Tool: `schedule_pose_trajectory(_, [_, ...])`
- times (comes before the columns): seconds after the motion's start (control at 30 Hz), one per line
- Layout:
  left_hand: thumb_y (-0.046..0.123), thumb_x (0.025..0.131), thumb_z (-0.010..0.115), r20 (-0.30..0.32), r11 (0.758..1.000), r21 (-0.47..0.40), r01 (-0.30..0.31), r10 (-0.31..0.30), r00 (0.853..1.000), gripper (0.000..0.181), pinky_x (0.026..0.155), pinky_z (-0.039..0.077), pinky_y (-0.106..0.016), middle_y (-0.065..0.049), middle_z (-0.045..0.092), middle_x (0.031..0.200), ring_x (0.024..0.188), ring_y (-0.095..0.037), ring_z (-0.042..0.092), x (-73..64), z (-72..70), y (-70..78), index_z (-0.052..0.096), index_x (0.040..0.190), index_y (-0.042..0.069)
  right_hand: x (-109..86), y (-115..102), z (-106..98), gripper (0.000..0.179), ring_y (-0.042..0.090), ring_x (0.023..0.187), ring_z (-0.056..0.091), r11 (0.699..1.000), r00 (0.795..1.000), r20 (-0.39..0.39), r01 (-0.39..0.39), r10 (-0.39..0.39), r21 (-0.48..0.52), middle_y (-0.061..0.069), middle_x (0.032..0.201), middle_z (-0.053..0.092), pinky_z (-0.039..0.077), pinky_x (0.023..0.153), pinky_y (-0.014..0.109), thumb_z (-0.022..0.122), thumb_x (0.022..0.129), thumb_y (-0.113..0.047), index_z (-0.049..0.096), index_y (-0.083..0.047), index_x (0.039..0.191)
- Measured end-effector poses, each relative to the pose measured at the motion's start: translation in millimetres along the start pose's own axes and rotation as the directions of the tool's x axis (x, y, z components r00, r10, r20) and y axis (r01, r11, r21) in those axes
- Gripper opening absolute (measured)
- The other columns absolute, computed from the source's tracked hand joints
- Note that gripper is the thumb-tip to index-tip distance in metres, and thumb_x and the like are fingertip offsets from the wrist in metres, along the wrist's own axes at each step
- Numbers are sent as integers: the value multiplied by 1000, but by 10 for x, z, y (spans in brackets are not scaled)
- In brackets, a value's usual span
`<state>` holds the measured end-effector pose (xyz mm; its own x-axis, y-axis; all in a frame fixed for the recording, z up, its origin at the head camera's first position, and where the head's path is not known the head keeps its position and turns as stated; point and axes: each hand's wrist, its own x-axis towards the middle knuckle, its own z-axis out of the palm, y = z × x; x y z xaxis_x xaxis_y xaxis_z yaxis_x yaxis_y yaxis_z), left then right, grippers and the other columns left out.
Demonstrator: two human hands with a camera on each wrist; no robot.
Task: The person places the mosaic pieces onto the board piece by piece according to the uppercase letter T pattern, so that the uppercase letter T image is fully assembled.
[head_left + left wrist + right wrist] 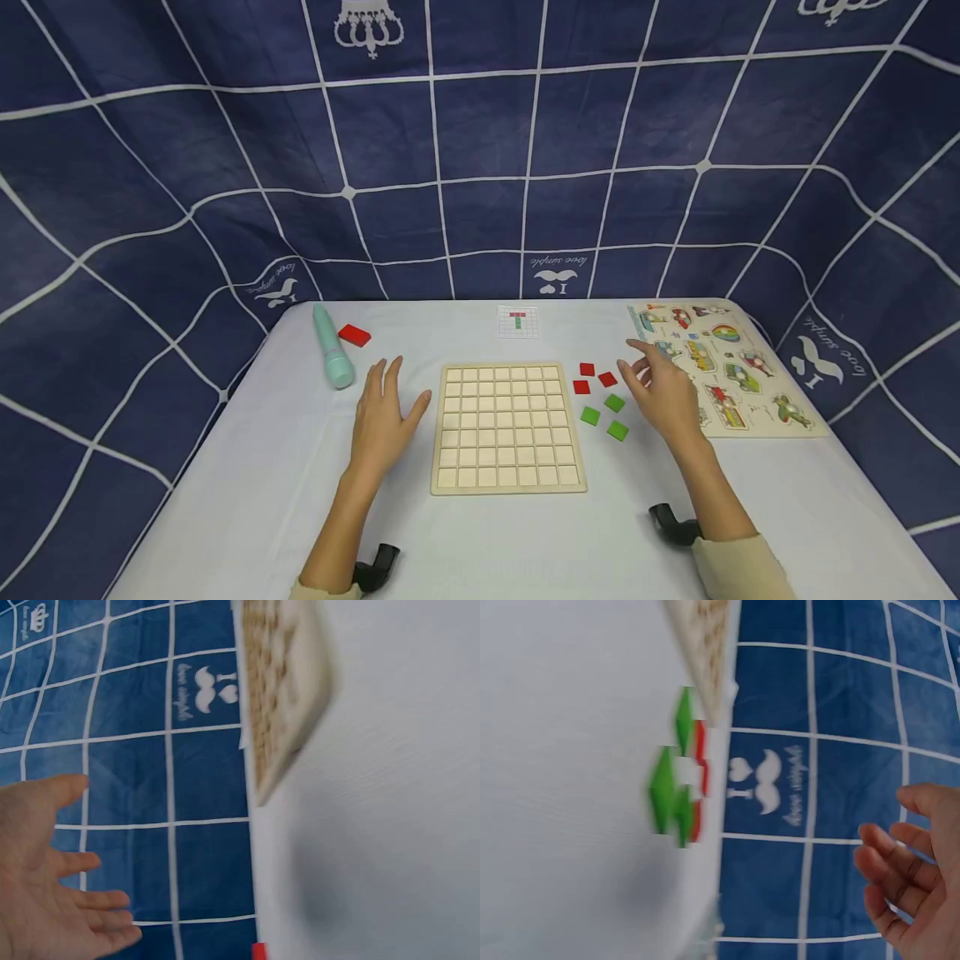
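A pale wooden grid board [508, 428] lies mid-table in the head view. My left hand [382, 421] is just left of it, fingers spread, holding nothing. On the other side, my right hand [666, 392] hovers with fingers loosely bent and nothing in them. Between that hand and the board lie several small square tiles: red tiles [587, 369] towards the back and green tiles [590, 415] nearer the front. The right wrist view shows the green tiles [662, 791] blurred, with the right hand [907, 862] apart from them. Past the board lies a small card [517, 322] with a red and green T pattern.
Back left are a mint-green cylindrical object [332, 346] and a red rectangular block [354, 335]. A picture puzzle board [720, 367] lies at the right, partly behind the right hand. A dark blue checked curtain [480, 150] hangs behind the white table [247, 500].
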<state>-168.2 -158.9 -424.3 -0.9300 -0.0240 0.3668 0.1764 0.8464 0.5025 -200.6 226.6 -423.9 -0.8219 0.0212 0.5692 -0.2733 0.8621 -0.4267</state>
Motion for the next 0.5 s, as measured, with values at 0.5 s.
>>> schedule_pose_trajectory(0.5, [40,89,59,298,954,-295,49,43,954,71,105,26,-48,-13,29,145,134,-30,27,-217,472,-293,27,145,12,-260,273,510,39,10,37,31,985,946,307,-145,109,95,-5,46,35,26,35,25,68,83,-33,64,-9,114])
